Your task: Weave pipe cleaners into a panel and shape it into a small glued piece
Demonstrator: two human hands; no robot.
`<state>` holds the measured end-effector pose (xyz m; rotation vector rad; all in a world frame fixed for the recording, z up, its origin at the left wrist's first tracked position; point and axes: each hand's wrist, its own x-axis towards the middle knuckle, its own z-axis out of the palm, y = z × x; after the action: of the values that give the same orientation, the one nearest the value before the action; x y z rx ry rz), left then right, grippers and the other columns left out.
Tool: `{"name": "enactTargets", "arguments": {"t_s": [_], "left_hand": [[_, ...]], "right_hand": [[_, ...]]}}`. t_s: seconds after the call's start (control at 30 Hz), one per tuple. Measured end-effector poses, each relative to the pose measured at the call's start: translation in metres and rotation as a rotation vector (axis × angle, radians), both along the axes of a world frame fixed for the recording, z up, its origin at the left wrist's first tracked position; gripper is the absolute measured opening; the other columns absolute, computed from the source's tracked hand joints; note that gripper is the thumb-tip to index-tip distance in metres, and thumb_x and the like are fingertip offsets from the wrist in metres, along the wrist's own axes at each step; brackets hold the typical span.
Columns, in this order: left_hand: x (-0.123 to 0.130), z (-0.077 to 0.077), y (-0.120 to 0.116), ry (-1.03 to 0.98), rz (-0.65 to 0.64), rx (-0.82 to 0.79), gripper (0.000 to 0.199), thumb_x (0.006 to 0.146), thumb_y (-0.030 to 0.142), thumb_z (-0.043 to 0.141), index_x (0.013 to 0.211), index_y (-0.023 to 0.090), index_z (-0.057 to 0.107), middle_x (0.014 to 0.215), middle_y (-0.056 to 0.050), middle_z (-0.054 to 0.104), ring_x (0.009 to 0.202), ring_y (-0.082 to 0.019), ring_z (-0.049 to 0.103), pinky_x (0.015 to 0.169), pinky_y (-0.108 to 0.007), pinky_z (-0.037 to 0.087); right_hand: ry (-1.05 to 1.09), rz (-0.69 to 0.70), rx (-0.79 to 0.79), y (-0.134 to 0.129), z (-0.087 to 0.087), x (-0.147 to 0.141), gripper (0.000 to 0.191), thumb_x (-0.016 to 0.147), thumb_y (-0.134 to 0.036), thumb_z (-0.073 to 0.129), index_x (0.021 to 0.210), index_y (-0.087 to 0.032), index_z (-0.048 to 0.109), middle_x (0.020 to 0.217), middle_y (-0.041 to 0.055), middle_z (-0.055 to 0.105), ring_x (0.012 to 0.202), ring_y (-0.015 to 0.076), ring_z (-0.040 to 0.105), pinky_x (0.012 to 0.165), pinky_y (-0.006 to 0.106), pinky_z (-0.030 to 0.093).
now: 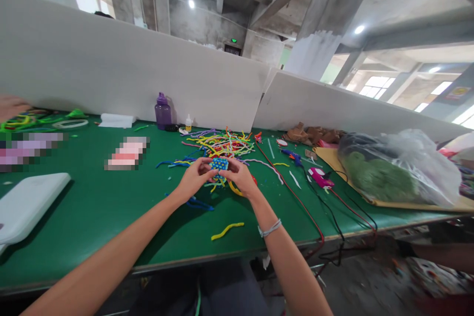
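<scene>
Between my two hands, above the green table, is a small blue woven piece (219, 164) dotted with yellow, made of fuzzy stems. My left hand (196, 177) pinches its left side with thumb and fingers. On the other side, my right hand (240, 176) grips the right edge, thumb in front. Loose yellow and pale green ends hang below the piece. Just behind it lies a tangled heap of coloured pipe cleaners (225, 144). Blue stems (200, 203) rest by my left wrist, and a single yellow pipe cleaner (227, 230) lies nearer the table's front edge.
A purple bottle (163, 112) and a small dropper bottle (188, 122) stand by the white partition. To the right are a blue glue gun (292, 156), a magenta power block (320, 177) with trailing cords, and a plastic bag (400, 168). A white device (35, 205) sits at left.
</scene>
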<state>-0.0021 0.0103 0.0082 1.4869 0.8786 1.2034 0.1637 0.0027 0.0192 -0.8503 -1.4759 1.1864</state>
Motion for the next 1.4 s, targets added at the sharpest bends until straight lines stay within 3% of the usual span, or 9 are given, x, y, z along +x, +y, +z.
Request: {"name": "enactTargets", "arguments": {"t_s": [0.27, 0.57, 0.77, 0.9, 1.0, 1.13, 1.27, 1.4], "left_hand": [[-0.001, 0.001, -0.002, 0.106, 0.005, 0.072, 0.030, 0.067, 0.037, 0.064, 0.083, 0.015, 0.052, 0.063, 0.005, 0.045, 0.058, -0.011, 0.048, 0.055, -0.026, 0.050], [-0.003, 0.003, -0.002, 0.219, 0.034, 0.184, 0.026, 0.070, 0.037, 0.061, 0.069, 0.017, 0.045, 0.056, 0.007, 0.042, 0.050, -0.009, 0.043, 0.048, -0.020, 0.039], [-0.004, 0.005, -0.003, 0.255, 0.001, 0.195, 0.025, 0.070, 0.038, 0.062, 0.068, 0.016, 0.049, 0.056, 0.006, 0.046, 0.050, -0.009, 0.044, 0.047, -0.019, 0.037], [-0.002, 0.006, -0.003, 0.256, 0.028, 0.125, 0.031, 0.066, 0.041, 0.065, 0.083, 0.015, 0.060, 0.064, 0.002, 0.057, 0.057, -0.012, 0.051, 0.053, -0.023, 0.043], [-0.001, 0.005, -0.003, 0.153, 0.021, 0.038, 0.039, 0.065, 0.043, 0.066, 0.091, 0.016, 0.060, 0.070, 0.000, 0.060, 0.063, -0.014, 0.056, 0.061, -0.027, 0.049], [0.000, 0.003, -0.003, 0.085, -0.002, -0.034, 0.037, 0.059, 0.044, 0.070, 0.079, 0.015, 0.058, 0.066, 0.002, 0.060, 0.064, -0.016, 0.059, 0.065, -0.031, 0.052], [-0.003, 0.006, -0.004, 0.110, 0.016, -0.011, 0.034, 0.064, 0.045, 0.066, 0.078, 0.016, 0.057, 0.068, 0.000, 0.063, 0.064, -0.017, 0.061, 0.061, -0.030, 0.051], [-0.006, 0.011, -0.006, 0.202, -0.031, 0.093, 0.028, 0.071, 0.044, 0.059, 0.065, 0.016, 0.055, 0.060, 0.000, 0.062, 0.058, -0.016, 0.059, 0.059, -0.027, 0.047]], "right_hand": [[0.026, -0.063, 0.068, 0.000, -0.001, -0.002, 0.041, 0.061, -0.029, 0.071, 0.099, -0.017, 0.060, 0.093, 0.0049, 0.067, 0.085, 0.0187, 0.062, 0.079, 0.032, 0.048], [0.033, -0.050, 0.052, 0.004, -0.009, -0.004, 0.039, 0.061, -0.028, 0.071, 0.097, -0.018, 0.061, 0.084, 0.0028, 0.066, 0.076, 0.0164, 0.062, 0.070, 0.028, 0.048], [-0.026, -0.049, -0.043, 0.002, -0.004, 0.001, 0.034, 0.062, -0.032, 0.070, 0.091, -0.017, 0.063, 0.073, -0.0004, 0.064, 0.059, 0.0105, 0.054, 0.050, 0.020, 0.039], [-0.054, -0.044, -0.063, 0.003, -0.001, 0.007, 0.025, 0.060, -0.032, 0.070, 0.078, -0.016, 0.063, 0.067, -0.0028, 0.060, 0.057, 0.0082, 0.051, 0.052, 0.020, 0.039], [0.068, -0.074, -0.141, 0.003, 0.001, 0.008, 0.027, 0.057, -0.032, 0.072, 0.075, -0.015, 0.061, 0.069, -0.0017, 0.060, 0.060, 0.0095, 0.053, 0.056, 0.022, 0.044], [0.191, -0.067, -0.219, 0.003, 0.002, 0.005, 0.031, 0.055, -0.034, 0.072, 0.075, -0.016, 0.056, 0.074, 0.0000, 0.061, 0.066, 0.0123, 0.057, 0.061, 0.025, 0.047], [0.045, -0.048, -0.165, 0.004, -0.001, 0.006, 0.028, 0.059, -0.034, 0.070, 0.077, -0.016, 0.058, 0.070, -0.0010, 0.061, 0.062, 0.0114, 0.056, 0.055, 0.022, 0.044], [-0.022, 0.016, -0.110, 0.004, -0.002, 0.008, 0.028, 0.062, -0.033, 0.068, 0.082, -0.015, 0.060, 0.070, -0.0005, 0.062, 0.058, 0.0108, 0.055, 0.055, 0.023, 0.042]]}}
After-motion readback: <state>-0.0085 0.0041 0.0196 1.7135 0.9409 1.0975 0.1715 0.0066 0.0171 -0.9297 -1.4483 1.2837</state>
